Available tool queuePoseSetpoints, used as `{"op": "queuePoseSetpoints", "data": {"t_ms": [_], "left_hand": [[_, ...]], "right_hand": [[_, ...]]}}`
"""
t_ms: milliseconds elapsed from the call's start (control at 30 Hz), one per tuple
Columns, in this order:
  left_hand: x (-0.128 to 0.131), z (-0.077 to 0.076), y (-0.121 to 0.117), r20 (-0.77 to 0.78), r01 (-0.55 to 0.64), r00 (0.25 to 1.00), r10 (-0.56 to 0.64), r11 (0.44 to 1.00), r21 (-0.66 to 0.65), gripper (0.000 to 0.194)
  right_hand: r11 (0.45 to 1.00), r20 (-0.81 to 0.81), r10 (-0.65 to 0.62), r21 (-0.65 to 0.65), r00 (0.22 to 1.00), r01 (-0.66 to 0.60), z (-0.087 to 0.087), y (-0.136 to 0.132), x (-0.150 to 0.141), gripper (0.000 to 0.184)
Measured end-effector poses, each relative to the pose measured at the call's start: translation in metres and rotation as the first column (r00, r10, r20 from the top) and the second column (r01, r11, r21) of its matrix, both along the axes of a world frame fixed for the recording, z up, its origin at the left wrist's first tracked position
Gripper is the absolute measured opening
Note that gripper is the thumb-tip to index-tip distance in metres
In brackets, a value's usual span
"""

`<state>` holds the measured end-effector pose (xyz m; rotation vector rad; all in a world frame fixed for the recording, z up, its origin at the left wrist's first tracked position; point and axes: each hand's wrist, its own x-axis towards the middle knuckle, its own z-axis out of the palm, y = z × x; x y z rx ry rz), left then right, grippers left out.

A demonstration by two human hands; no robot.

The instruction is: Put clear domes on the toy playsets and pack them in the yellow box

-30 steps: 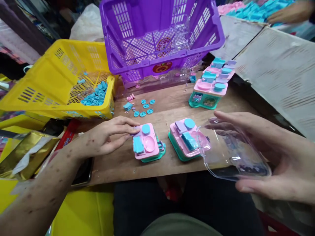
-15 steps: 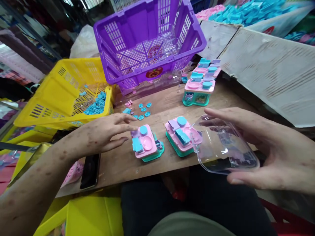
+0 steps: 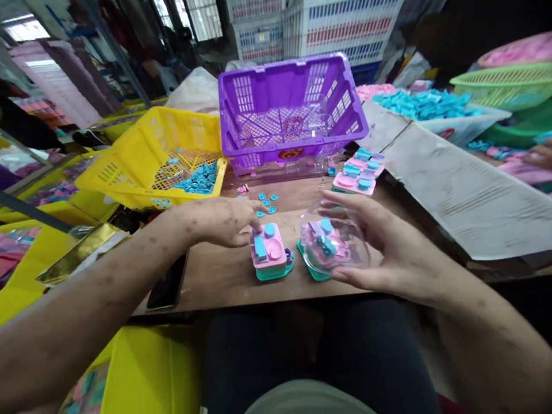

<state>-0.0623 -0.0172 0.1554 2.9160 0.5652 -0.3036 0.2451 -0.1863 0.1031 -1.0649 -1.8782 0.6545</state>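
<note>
My right hand (image 3: 388,241) grips a clear plastic cover (image 3: 360,244) between thumb and fingers. The cover is over a small pink toy kitchen set with a green base (image 3: 317,275), whose blue and purple parts show through it; whether it touches the toy I cannot tell. A second such toy (image 3: 273,247) stands just left of it, bare on top. At that toy's upper left corner is my left hand (image 3: 226,221), fingers stretched out, holding nothing. Small blue discs (image 3: 267,202) lie just beyond those fingertips.
A purple crate (image 3: 293,146) holds clear plastic pieces behind the wooden table (image 3: 219,282). Blue parts fill part of a yellow crate (image 3: 149,192) at left. More toys (image 3: 356,179) stand back right by a white board (image 3: 448,190). A phone (image 3: 168,284) lies front left. Another person's hand (image 3: 542,156) shows far right.
My right hand has brought the clear cover leftward, over the right-hand toy. My left hand stays beside the left toy. The head view has tilted up, showing more of the background.
</note>
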Motion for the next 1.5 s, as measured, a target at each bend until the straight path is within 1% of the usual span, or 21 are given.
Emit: {"op": "queuePoseSetpoints", "data": {"t_ms": [67, 100, 133, 167, 200, 233, 267, 300, 333, 400, 467, 533, 600, 667, 800, 867, 1000, 1133, 1233, 1333, 1500], "left_hand": [[-0.014, -0.001, 0.005, 0.213, -0.099, 0.967, 0.138, 0.978, -0.182, 0.039], [-0.024, -0.007, 0.004, 0.367, -0.158, 0.894, 0.259, 0.946, -0.283, 0.044], [-0.034, -0.017, 0.002, 0.524, -0.207, 0.753, 0.398, 0.899, -0.386, 0.049], [-0.043, -0.031, -0.004, 0.643, -0.223, 0.56, 0.522, 0.843, -0.49, 0.055], [-0.051, -0.049, -0.012, 0.707, -0.198, 0.358, 0.609, 0.79, -0.58, 0.061], [-0.057, -0.069, -0.021, 0.724, -0.14, 0.202, 0.66, 0.751, -0.646, 0.07], [-0.06, -0.09, -0.031, 0.715, -0.071, 0.119, 0.689, 0.724, -0.686, 0.082], [-0.06, -0.111, -0.041, 0.698, -0.014, 0.11, 0.708, 0.703, -0.711, 0.097], [-0.057, -0.13, -0.051, 0.679, 0.016, 0.155, 0.718, 0.685, -0.728, 0.114], [-0.044, -0.159, -0.066, 0.634, 0.001, 0.277, 0.722, 0.659, -0.752, 0.141], [-0.028, -0.176, -0.073, 0.617, -0.022, 0.328, 0.715, 0.659, -0.752, 0.143], [-0.015, -0.184, -0.075, 0.653, 0.016, 0.309, 0.691, 0.683, -0.73, 0.129], [-0.008, -0.187, -0.074, 0.692, 0.054, 0.264, 0.672, 0.706, -0.706, 0.115], [-0.006, -0.188, -0.073, 0.711, 0.05, 0.238, 0.662, 0.722, -0.69, 0.11], [-0.008, -0.19, -0.071, 0.728, -0.012, 0.287, 0.623, 0.762, -0.647, 0.112], [-0.008, -0.192, -0.071, 0.742, -0.024, 0.302, 0.598, 0.783, -0.622, 0.109], [-0.005, -0.195, -0.071, 0.774, -0.033, 0.272, 0.571, 0.81, -0.586, 0.106], [-0.004, -0.195, -0.074, 0.771, -0.081, 0.273, 0.575, 0.812, -0.577, 0.109], [-0.004, -0.195, -0.075, 0.77, -0.095, 0.273, 0.577, 0.813, -0.575, 0.115], [-0.003, -0.195, -0.075, 0.775, -0.091, 0.269, 0.572, 0.816, -0.571, 0.113], [-0.004, -0.195, -0.074, 0.788, -0.08, 0.255, 0.56, 0.825, -0.56, 0.111]], "right_hand": [[0.995, 0.046, 0.075, 0.057, 0.996, -0.078, 0.006, 0.021, -0.021, 0.094], [0.991, 0.073, 0.105, 0.071, 0.992, -0.11, 0.008, 0.031, -0.033, 0.091], [0.988, 0.107, 0.131, 0.073, 0.986, -0.139, 0.01, 0.042, -0.045, 0.088], [0.984, 0.147, 0.15, 0.068, 0.978, -0.162, 0.011, 0.052, -0.057, 0.085], [0.982, 0.198, 0.167, 0.054, 0.966, -0.181, 0.011, 0.061, -0.068, 0.084], [0.98, 0.257, 0.186, 0.026, 0.949, -0.199, 0.01, 0.069, -0.078, 0.084], [0.976, 0.319, 0.21, -0.011, 0.924, -0.218, 0.009, 0.075, -0.086, 0.085], [0.971, 0.382, 0.234, -0.05, 0.894, -0.233, 0.008, 0.081, -0.092, 0.087], [0.968, 0.446, 0.25, -0.088, 0.859, -0.235, 0.006, 0.085, -0.095, 0.089], [0.968, 0.556, 0.25, -0.138, 0.793, -0.208, 0.004, 0.089, -0.097, 0.1], [0.972, 0.628, 0.232, -0.137, 0.743, -0.188, 0.003, 0.09, -0.093, 0.109], [0.972, 0.672, 0.229, -0.113, 0.705, -0.208, 0.004, 0.089, -0.088, 0.11], [0.964, 0.7, 0.242, -0.094, 0.671, -0.25, 0.008, 0.086, -0.085, 0.104], [0.956, 0.724, 0.254, -0.09, 0.642, -0.277, 0.012, 0.084, -0.085, 0.099], [0.952, 0.753, 0.269, -0.111, 0.601, -0.286, 0.013, 0.08, -0.097, 0.1], [0.968, 0.747, 0.212, -0.07, 0.63, -0.243, 0.007, 0.077, -0.107, 0.093], [0.988, 0.67, 0.003, 0.113, 0.743, -0.106, -0.01, 0.072, -0.124, 0.066], [0.982, 0.616, -0.068, 0.179, 0.785, -0.056, -0.014, 0.069, -0.124, 0.043], [0.974, 0.6, -0.089, 0.218, 0.795, -0.056, -0.016, 0.072, -0.12, 0.041], [0.965, 0.597, -0.097, 0.251, 0.796, -0.071, -0.017, 0.074, -0.12, 0.041], [0.981, 0.524, -0.075, 0.192, 0.848, -0.032, -0.012, 0.075, -0.12, 0.041]]}}
